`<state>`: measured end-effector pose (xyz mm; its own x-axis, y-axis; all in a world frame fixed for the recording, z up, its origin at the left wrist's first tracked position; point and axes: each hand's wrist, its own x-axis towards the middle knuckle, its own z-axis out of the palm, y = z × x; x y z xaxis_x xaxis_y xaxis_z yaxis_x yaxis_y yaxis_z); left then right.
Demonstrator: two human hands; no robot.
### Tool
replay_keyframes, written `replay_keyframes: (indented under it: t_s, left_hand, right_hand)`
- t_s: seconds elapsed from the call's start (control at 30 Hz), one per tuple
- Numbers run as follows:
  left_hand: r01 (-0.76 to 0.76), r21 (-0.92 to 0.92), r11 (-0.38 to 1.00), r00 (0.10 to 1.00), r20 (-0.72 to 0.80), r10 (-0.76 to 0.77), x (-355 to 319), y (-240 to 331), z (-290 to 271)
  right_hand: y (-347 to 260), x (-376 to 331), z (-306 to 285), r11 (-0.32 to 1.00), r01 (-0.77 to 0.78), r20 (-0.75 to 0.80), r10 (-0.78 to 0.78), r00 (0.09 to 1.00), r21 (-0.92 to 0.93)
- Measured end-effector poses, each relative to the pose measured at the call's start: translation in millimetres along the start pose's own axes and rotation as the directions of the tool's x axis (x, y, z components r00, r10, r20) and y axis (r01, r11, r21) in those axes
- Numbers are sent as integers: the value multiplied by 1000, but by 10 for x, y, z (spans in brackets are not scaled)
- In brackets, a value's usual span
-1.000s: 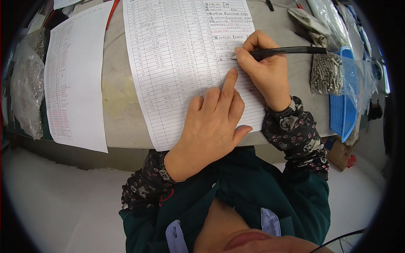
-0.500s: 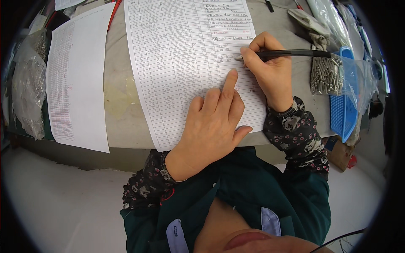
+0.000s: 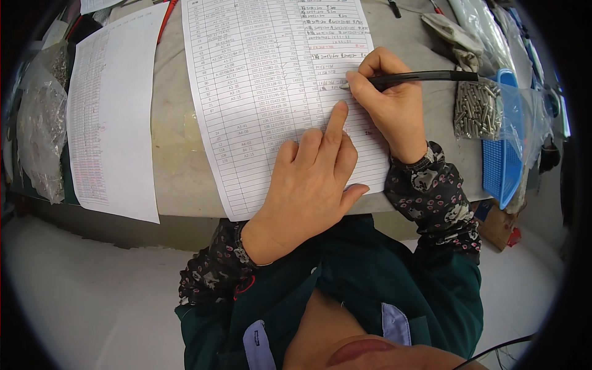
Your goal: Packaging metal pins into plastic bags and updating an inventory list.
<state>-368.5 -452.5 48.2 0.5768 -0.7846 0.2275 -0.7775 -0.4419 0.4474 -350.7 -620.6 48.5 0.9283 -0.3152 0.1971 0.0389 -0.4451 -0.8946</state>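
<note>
A printed table sheet (image 3: 246,179) with handwritten notes down its right side lies in front of me. My left hand (image 3: 308,179) rests flat on its lower part, fingers extended, the index fingertip just below the written lines. Closed around a black pen (image 3: 425,76), my right hand (image 3: 394,105) sits at the sheet's right edge. The pen's tip touches or nearly touches the paper by the last handwritten row, and its barrel points right.
Left of the sheet lies another printed page (image 3: 123,123), beside a clear plastic bag (image 3: 42,129). On the right, a bag of small metal pins (image 3: 478,110) lies partly over a blue plastic basket (image 3: 501,166). Gloves (image 3: 453,34) lie behind it.
My right hand and the pen have shifted slightly left along the row. My left hand stays in place.
</note>
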Motion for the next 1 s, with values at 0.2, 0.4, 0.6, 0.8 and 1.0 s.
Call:
replay_keyframes:
  t_s: [0.2,0.4,0.6,0.8,1.0]
  left_hand:
    - [-1,1,1000,1000,1,1,2,-2,3]
    - [-3,9,1000,1000,4,3,-3,0,1]
    - [-5,6,1000,1000,2,5,2,-2,-5]
    - [-7,9,1000,1000,6,7,1,-1,-4]
    - [-9,4,1000,1000,9,9,3,-7,-10]
  right_hand:
    - [-8,-5,-2,1000,-11,3,11,1000,-5]
    - [-3,-6,13,999,-36,-17,36,999,28]
    - [8,-3,-5,996,-54,-20,55,998,70]
    - [-4,-6,-4,1000,-19,-20,19,1000,5]
    - [-31,-7,-15,1000,-12,-4,12,1000,-4]
